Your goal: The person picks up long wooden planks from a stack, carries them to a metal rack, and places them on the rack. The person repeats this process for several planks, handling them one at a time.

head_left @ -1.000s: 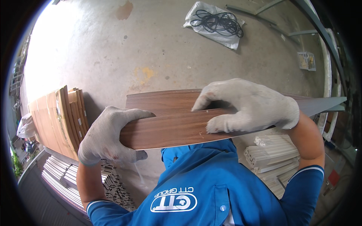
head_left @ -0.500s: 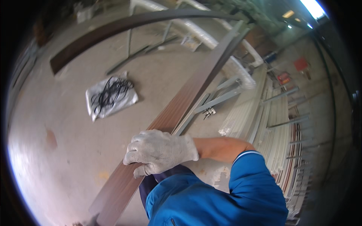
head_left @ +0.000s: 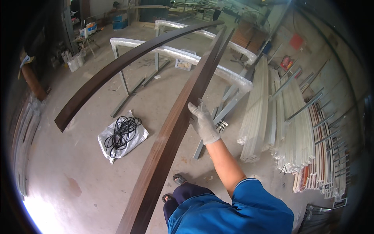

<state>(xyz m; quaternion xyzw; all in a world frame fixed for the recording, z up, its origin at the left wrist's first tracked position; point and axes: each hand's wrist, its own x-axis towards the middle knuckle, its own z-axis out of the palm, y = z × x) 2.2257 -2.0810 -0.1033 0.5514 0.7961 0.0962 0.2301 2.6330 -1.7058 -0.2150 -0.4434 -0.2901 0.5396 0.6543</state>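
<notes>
A long brown wood-grain beam (head_left: 165, 136) runs from the lower edge up to the far stands, two of its faces showing. My right hand (head_left: 204, 121), in a pale work glove, grips its right side about midway along; the thumb lies against the face and the other fingers are partly hidden behind the beam. My left hand is out of the picture. To the left, a second long dark brown beam (head_left: 117, 64) rests across the stands, its near end sticking out over the floor. The far ends of both beams come close together.
Plastic-wrapped metal stands (head_left: 175, 52) bear the beams. Coiled black cord (head_left: 122, 134) lies on a white package (head_left: 105, 142) on the floor. At right, pale long profiles (head_left: 255, 113) are stacked by metal rack arms (head_left: 306, 105). A white basket (head_left: 184, 64) sits beneath the stands.
My right hand has shifted from lying over the beam's top to holding its right side, farther along. The beam has turned, showing a second face. The view has tilted up.
</notes>
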